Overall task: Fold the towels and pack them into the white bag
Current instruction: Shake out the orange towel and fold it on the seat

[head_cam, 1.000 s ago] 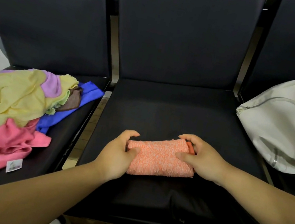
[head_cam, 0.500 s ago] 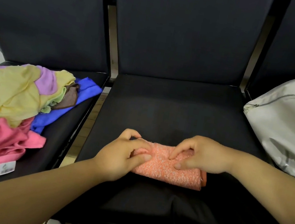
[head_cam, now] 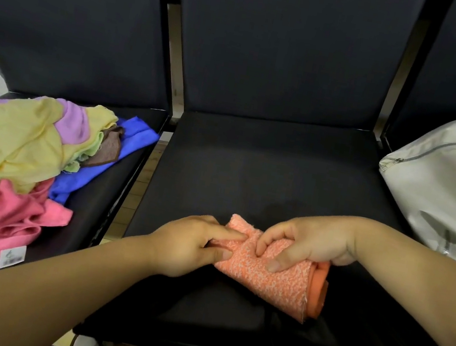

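Note:
A folded orange speckled towel (head_cam: 278, 279) lies on the middle black chair seat (head_cam: 267, 164), tilted with its right end nearer me. My right hand (head_cam: 312, 242) grips its upper edge, fingers curled over the top and thumb pressed on the front. My left hand (head_cam: 190, 242) pinches the towel's left end between index finger and thumb. The white bag (head_cam: 445, 193) with a grey zipper sits on the chair to the right, partly cut off by the frame edge.
On the left chair seat (head_cam: 100, 196) lies a loose heap of towels: yellow (head_cam: 7, 140), pink (head_cam: 8, 219), blue (head_cam: 121, 151), lilac (head_cam: 74, 124) and a brown one (head_cam: 109, 148). Narrow gaps separate the chairs. Dark backrests rise behind.
The towel went from lying flat and wide to a tighter fold, tilted with its right end toward me. My right hand moved onto its top and closed round it; my left hand shifted to its left end.

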A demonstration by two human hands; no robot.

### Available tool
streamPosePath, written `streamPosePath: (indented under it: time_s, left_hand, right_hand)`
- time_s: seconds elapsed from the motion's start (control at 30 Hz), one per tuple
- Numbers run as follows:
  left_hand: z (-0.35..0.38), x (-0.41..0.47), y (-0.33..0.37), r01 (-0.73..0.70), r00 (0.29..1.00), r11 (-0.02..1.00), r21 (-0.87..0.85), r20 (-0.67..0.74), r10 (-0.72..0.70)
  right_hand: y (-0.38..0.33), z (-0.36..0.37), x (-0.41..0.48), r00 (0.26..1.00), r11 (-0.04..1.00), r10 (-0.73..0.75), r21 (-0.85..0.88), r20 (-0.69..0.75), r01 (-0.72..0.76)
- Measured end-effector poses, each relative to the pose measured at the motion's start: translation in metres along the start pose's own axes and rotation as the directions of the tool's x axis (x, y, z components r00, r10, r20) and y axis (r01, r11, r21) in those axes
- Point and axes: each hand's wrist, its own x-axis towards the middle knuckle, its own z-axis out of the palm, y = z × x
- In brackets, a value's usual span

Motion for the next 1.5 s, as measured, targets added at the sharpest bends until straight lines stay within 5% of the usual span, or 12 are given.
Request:
streamPosePath:
  time_s: [0.47,0.73,0.93,1.07,1.37,1.5]
  left_hand:
    - [0.007,-0.004,0.017,0.074,0.992,0.948,-0.309,-0.073,-0.101]
    - [-0.001,0.010,0.070,-0.051,0.994,0.941,-0.333,-0.112,0.014]
    - [-0.040,0.050,0.162,-0.252,0.956,0.945,-0.209,-0.204,0.209]
    - [-0.062,0.094,0.246,-0.371,0.914,0.926,-0.078,-0.209,0.348]
    - [-0.065,0.190,0.375,-0.521,0.841,0.853,-0.012,-0.180,0.511]
    - [-0.053,0.228,0.376,-0.382,0.866,0.924,0.011,-0.344,0.363]
  right_hand:
    - [0.019,0.023,-0.018,0.995,0.977,-0.062,0.200,-0.083,0.077]
    - [0.035,0.019,-0.080,0.960,0.976,-0.167,0.099,-0.226,0.193]
    - [0.047,-0.004,-0.190,0.802,0.942,-0.313,-0.058,-0.508,0.331]
    - [0.074,-0.025,-0.253,0.599,0.919,-0.356,-0.152,-0.717,0.364]
    - [0.158,-0.089,-0.321,0.366,0.821,-0.188,0.058,-0.911,0.568]
    - [0.188,-0.125,-0.312,0.179,0.655,-0.030,0.116,-0.983,0.747]
